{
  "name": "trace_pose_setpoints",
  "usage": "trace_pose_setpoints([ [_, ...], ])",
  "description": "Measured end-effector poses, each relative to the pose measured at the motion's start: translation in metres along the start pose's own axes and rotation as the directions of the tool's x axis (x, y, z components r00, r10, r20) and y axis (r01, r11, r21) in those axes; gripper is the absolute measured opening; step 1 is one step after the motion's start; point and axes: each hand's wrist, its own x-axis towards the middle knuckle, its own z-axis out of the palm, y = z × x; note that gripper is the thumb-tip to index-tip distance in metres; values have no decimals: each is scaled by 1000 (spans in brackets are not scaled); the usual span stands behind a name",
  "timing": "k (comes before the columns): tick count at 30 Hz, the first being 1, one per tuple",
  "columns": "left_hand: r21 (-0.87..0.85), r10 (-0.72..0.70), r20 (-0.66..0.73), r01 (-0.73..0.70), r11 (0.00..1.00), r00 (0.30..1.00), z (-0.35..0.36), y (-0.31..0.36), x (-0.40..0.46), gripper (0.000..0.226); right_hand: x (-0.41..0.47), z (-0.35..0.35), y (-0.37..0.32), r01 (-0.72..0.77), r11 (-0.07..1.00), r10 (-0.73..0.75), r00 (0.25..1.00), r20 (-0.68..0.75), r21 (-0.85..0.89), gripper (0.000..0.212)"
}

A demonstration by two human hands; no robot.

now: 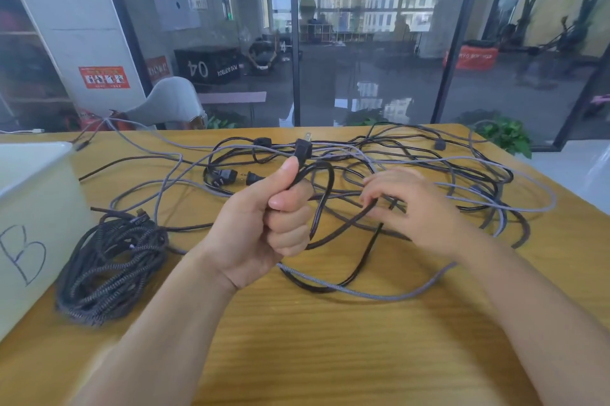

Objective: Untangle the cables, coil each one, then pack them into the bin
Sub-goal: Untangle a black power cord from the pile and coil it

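A tangle of black and grey cables spreads over the far half of the wooden table. My left hand grips a black power cable in a fist, its plug sticking up above my thumb. The cable loops out of the fist and runs to my right hand, which pinches it between the fingertips just above the table. A coiled dark braided cable lies at the left, beside the white bin marked with a B.
Two loose black plugs lie behind my left hand. A grey braided cable curves across the table in front of my hands. A glass wall, a grey chair back and green plants stand beyond the far edge.
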Motion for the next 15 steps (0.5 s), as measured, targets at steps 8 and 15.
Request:
trace_pose_setpoints([
  [8, -111, 76, -39, -80, 991, 996, -18, 10, -3, 46, -14, -37, -11, -220, 590, -114, 930, 350, 777, 32],
  [15, -110, 36, 25, -33, 993, 999, -20, 10, -2, 46, -18, -37, -14, -427, 814, 160, 817, 554, 394, 41],
])
